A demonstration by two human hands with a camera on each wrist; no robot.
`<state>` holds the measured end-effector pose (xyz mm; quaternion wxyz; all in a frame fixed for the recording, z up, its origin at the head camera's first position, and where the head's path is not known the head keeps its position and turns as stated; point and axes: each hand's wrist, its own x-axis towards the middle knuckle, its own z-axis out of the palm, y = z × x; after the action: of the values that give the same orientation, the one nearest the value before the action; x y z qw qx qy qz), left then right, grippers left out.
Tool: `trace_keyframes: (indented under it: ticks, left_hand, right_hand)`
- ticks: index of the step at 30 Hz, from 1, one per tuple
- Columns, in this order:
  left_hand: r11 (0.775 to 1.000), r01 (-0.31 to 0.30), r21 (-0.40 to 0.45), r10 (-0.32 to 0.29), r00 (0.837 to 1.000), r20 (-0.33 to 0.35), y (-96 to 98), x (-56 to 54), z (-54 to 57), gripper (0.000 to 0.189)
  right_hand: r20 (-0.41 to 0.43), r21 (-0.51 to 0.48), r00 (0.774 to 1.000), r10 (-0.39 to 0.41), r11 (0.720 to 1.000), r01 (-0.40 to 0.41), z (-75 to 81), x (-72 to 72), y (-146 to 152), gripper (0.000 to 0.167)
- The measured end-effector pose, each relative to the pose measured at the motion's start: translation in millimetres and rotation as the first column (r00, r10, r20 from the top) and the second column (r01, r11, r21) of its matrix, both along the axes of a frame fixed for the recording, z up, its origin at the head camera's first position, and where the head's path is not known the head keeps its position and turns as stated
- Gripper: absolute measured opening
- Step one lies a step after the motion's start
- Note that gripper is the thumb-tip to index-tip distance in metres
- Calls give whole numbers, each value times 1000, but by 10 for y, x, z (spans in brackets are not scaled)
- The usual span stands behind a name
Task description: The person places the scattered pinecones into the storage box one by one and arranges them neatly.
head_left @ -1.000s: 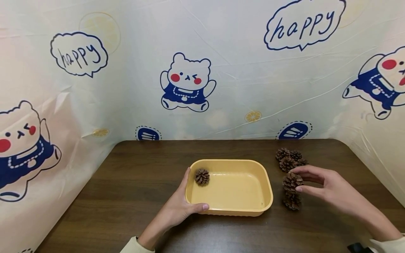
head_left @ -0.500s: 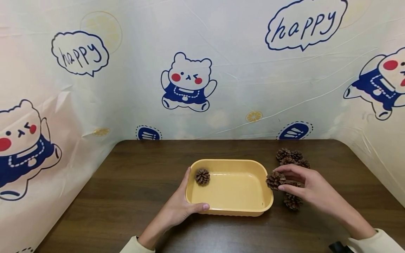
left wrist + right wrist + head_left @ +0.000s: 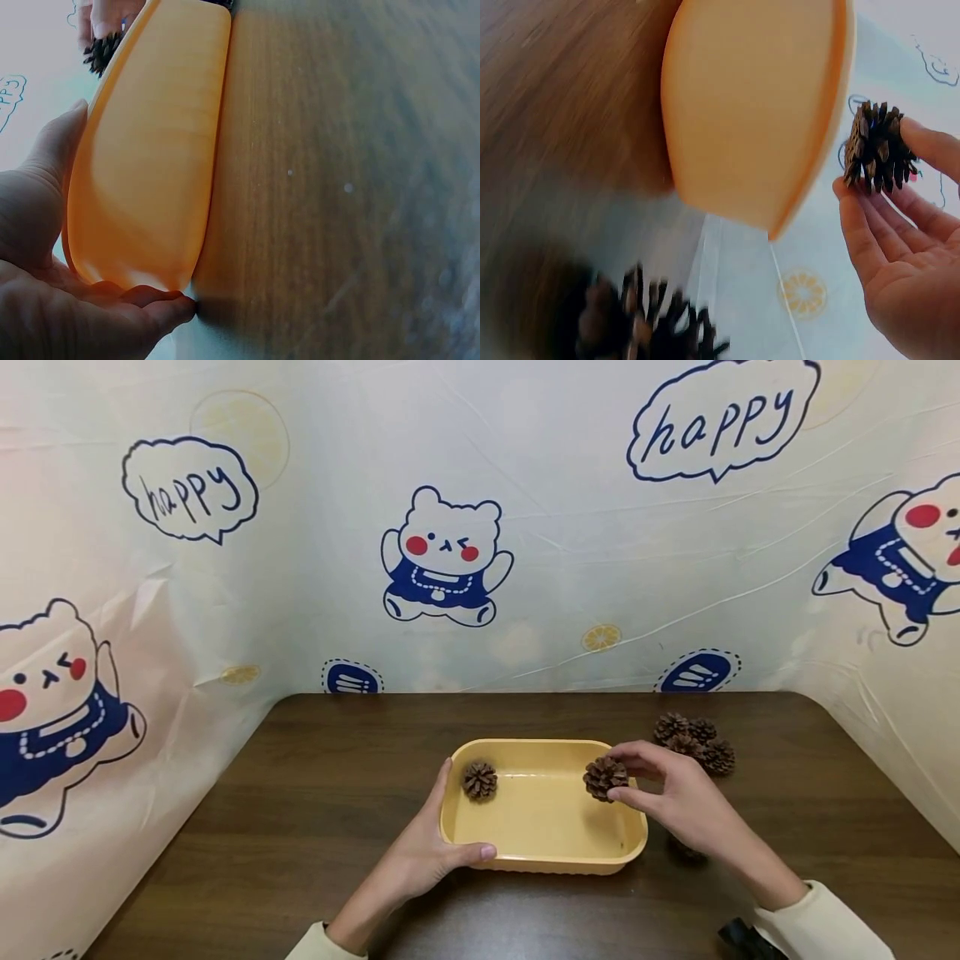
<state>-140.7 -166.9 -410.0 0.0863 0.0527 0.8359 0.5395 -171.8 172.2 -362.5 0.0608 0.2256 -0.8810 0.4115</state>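
A yellow rectangular plastic basin (image 3: 547,835) stands on the table, one pinecone (image 3: 479,782) lying in its far left corner. My left hand (image 3: 423,847) grips the basin's left end, thumb over the near rim; in the left wrist view its fingers curl beneath that end. Between thumb and fingertips my right hand (image 3: 678,789) pinches another pinecone (image 3: 605,778), held over the basin's right side. The right wrist view shows that pinecone (image 3: 879,148) above the rim, clear of the wall.
Several pinecones (image 3: 693,743) sit in a cluster at the back right of the brown wooden table (image 3: 337,760). One more pinecone (image 3: 686,850) is partly hidden under the right forearm. A printed cloth (image 3: 555,568) hangs behind and at both sides.
The right hand has lifted a pinecone from the row right of the basin and carried it left, over the basin's right rim. The left hand and the basin have stayed put.
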Motion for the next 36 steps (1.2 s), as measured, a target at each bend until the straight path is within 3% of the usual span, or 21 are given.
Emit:
trace_keyframes:
  ticks: [13, 21, 36]
  left_hand:
    - [1000, -4, -2, 4, 1000, -12, -3, 24, 6, 138]
    - [1000, -8, 2, 8, 1000, -21, -3, 32, 6, 137]
    - [1000, -16, 18, 16, 1000, -14, 20, 15, 0, 136]
  right_hand:
    - [48, -55, 999, -23, 998, 26, -124, -119, -402, 36]
    - [69, -99, 998, 3, 995, 4, -158, -209, -635, 35]
    - [114, -108, 993, -19, 994, 31, -228, -313, -873, 34]
